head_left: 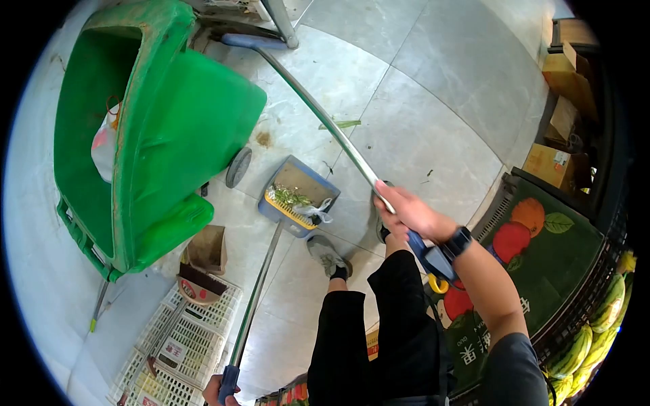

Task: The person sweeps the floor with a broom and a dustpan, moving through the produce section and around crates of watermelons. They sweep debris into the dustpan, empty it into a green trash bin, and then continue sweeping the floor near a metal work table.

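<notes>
My right hand (414, 218) is wrapped around the pole of a broom (318, 111), whose blue grip end runs back under my wrist. The blue head of the broom is at the top, against a metal leg, and its bristles are mostly out of sight. At the lower edge, my left hand (220, 392) closes on the blue grip of a long-handled dustpan (295, 169). Green plant scraps (290, 196) and a crumpled clear plastic bag (318, 211) lie in its pan, beside a yellow comb edge. The pan rests on the floor before my shoes.
A large green wheeled bin (196, 115) stands at left, lid hanging open, a white bag (105, 145) inside. White plastic crates (183, 345) sit below it. Leaf bits (342, 124) dot the tiled floor (433, 101). At right are cardboard boxes (547, 164), a fruit-printed box (542, 250) and bananas (596, 345).
</notes>
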`<state>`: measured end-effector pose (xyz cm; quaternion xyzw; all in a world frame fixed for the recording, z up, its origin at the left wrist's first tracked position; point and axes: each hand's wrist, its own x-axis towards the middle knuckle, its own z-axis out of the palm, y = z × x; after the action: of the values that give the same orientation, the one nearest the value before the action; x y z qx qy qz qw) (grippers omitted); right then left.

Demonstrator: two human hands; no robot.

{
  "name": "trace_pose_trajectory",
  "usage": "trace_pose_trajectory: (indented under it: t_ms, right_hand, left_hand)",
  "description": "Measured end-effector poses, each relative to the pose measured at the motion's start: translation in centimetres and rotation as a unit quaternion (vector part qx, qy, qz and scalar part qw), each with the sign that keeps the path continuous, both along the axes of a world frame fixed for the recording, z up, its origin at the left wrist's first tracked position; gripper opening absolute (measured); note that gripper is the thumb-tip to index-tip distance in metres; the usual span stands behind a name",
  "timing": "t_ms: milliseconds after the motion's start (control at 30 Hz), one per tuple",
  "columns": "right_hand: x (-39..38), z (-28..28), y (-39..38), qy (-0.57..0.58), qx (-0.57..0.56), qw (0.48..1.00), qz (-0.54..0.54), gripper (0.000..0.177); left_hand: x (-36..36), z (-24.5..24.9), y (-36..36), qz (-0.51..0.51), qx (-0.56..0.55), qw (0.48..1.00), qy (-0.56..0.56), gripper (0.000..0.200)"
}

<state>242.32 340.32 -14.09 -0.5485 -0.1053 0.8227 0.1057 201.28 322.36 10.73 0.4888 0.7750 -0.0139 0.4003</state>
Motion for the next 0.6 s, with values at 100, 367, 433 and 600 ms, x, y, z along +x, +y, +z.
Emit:
trace_pose_trajectory:
  t_ms: [100,367,433,600]
  right_hand:
    - [-2.4,-2.8,3.9,-0.043,0.073,0.995,0.045,0.047]
    - [-11.4,-13.5,14.2,-0.176,0.291,0.922,0.186,0.059]
    - [-13.5,-14.8,17.1,-0.201,0.306,0.909,0.198,0.061]
    - [-15.3,-16.7,16.9,-0.332,0.339,0.843,0.253,0.052]
  left_hand:
    - [0.4,-0.2,0.5,-0.001,0.017,1.0,-0.005,0.079]
    - [-1.6,-0.9,-1.6,-0.061,0.05,0.996,0.038,0.078]
    - [-1.6,-1.1,-1.6,-0.055,0.043,0.997,0.044,0.081]
    - [-0.6,-0.7,0.0,-0.035,0.013,0.999,0.028,0.08]
